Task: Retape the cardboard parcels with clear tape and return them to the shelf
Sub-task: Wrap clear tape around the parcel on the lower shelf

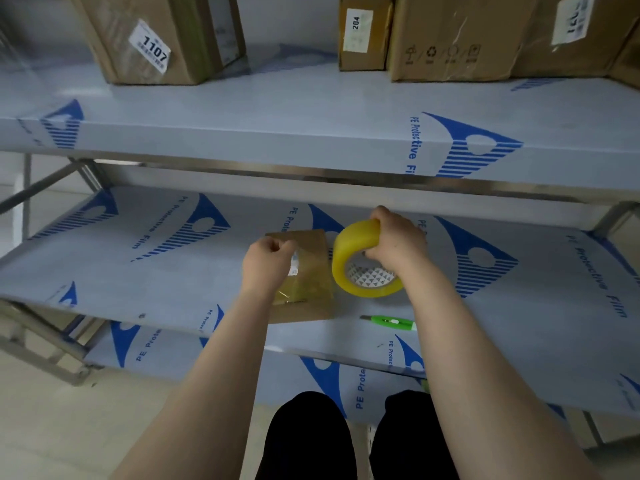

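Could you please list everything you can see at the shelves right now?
shelves: three, pale grey with blue print, stacked
boxes: at least three, brown, labelled, top shelf
parcel: one, brown cardboard, middle shelf
tape roll: one, yellowish clear, right of the parcel
knife: one, green, middle shelf, nearer than the tape roll
legs: two, black trousers, bottom edge
left grip: one, curled on the parcel
right grip: one, holding the tape roll

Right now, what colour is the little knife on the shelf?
Green; the knife shows best in the head view.
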